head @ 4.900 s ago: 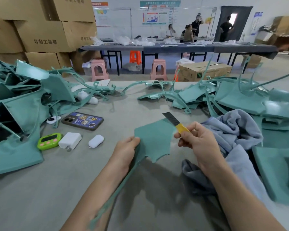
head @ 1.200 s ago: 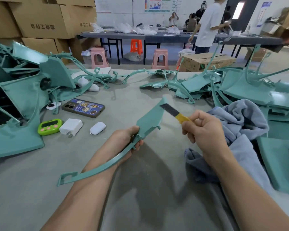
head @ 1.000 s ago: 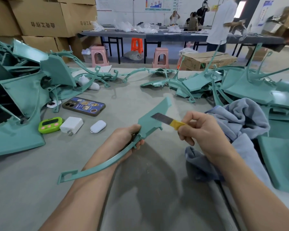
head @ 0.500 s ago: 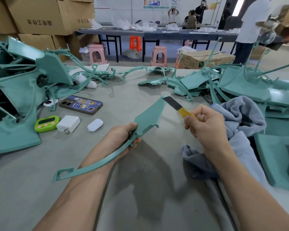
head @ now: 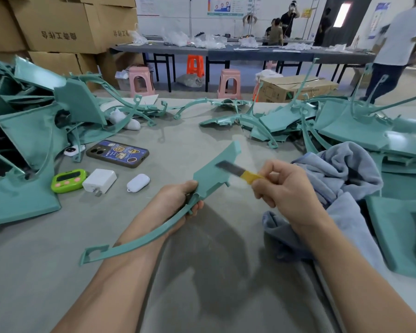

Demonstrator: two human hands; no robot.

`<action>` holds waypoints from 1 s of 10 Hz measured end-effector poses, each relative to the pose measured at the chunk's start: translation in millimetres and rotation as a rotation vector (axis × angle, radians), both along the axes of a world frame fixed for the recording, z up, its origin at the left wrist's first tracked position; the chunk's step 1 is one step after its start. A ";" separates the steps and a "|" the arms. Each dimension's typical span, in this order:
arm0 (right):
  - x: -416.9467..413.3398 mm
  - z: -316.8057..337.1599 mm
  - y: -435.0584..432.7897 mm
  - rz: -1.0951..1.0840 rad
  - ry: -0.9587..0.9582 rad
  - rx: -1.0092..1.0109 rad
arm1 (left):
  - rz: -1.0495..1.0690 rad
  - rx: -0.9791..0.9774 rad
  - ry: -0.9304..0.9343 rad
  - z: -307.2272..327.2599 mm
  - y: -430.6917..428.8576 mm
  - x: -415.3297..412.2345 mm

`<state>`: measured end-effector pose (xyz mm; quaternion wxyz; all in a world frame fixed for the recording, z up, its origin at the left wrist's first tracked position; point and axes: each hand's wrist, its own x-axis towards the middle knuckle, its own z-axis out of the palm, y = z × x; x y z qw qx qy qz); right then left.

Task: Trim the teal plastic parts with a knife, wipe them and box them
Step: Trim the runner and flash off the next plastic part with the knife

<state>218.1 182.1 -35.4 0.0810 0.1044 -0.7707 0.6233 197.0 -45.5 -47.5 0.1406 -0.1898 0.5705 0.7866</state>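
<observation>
Fingers (head: 262, 188) of our right hand (head: 282, 192) pinch the knife (head: 229, 168); our left hand (head: 175, 204) grips the teal part (head: 210, 180) above the table (head: 58, 272) — blade over its panel. We should draw shallow strokes, away from the left hand.

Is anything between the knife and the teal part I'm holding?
Nothing visible. The knife blade lies over the panel of the part, clear of the left hand gripping lower down; the right hand holds the knife.
</observation>
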 end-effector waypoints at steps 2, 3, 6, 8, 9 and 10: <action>-3.9 -2.3 6.8 -0.299 0.007 -0.233 | 0.139 -0.208 0.148 0.3 0.1 -0.4; -2.6 -1.1 -2.2 -0.202 -0.053 -0.267 | 0.336 -0.258 0.198 4.4 -0.6 3.5; 6.3 -9.3 -29.0 -0.009 -0.218 0.032 | 0.383 -0.558 0.252 13.0 -0.9 5.5; 5.2 -9.9 -22.2 -0.352 -0.103 0.218 | 0.326 -0.570 0.268 14.6 -1.9 9.3; 6.7 -5.7 -22.9 -0.185 -0.130 0.104 | 0.310 -0.577 0.255 9.2 -4.3 6.2; 7.0 -10.2 -29.4 -0.166 -0.141 0.244 | 0.365 -0.484 0.261 3.9 -7.3 0.9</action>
